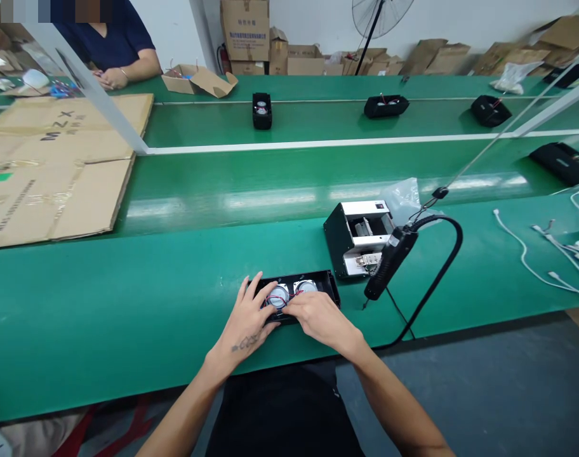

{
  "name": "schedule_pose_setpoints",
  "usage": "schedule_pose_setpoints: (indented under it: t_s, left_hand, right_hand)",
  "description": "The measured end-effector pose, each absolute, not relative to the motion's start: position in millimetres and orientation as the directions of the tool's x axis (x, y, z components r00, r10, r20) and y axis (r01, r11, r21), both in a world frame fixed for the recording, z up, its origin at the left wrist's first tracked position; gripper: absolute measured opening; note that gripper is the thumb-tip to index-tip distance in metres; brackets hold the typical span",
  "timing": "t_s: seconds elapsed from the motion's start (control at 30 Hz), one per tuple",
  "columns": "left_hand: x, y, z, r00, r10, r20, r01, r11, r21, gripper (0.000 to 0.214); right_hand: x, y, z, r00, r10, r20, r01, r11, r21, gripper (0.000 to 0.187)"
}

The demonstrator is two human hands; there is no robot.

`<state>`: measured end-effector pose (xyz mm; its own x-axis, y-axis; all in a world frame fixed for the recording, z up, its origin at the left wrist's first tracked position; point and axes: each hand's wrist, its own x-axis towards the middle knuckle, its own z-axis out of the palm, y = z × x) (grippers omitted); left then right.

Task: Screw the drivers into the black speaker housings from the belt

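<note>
A flat black housing point(318, 280) with two round silver speaker drivers point(279, 296) and red wires lies at the near edge of the green bench. My left hand point(246, 322) rests on its left end, fingers spread. My right hand point(318, 317) lies over its front right part, fingers curled down onto the housing near the drivers; what they pinch is hidden.
A hanging black electric screwdriver point(389, 261) with a looped cable dangles just right of the housing. Behind it stands a black-and-white box unit point(359, 236). Other black housings point(261, 110) sit on the conveyor. Flattened cardboard point(56, 165) lies left, white cables point(551, 254) right. Another person's hands point(109, 77) rest far left.
</note>
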<state>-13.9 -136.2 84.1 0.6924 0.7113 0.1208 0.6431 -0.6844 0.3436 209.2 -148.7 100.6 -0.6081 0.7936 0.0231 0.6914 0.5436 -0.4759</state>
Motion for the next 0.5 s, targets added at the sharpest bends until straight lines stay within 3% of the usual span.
schedule_pose_setpoints:
  t_s: [0.2,0.37,0.5]
  left_hand:
    - [-12,-136,86,0.715,0.693,0.094,0.637,-0.701,0.322,0.020]
    - [-10,-136,88,0.741,0.666,0.085,0.623,-0.730,0.283,0.021]
    - [-8,-139,82,0.742,0.657,0.132,0.620,-0.747,0.240,0.023]
  right_hand:
    - [209,-152,100,-0.622,0.783,0.028,0.642,0.530,-0.554,0.033]
    - [202,-163,89,-0.571,0.812,0.121,0.660,0.541,-0.521,0.019]
    - [199,-173,71,-0.535,0.809,0.243,0.674,0.582,-0.455,0.025]
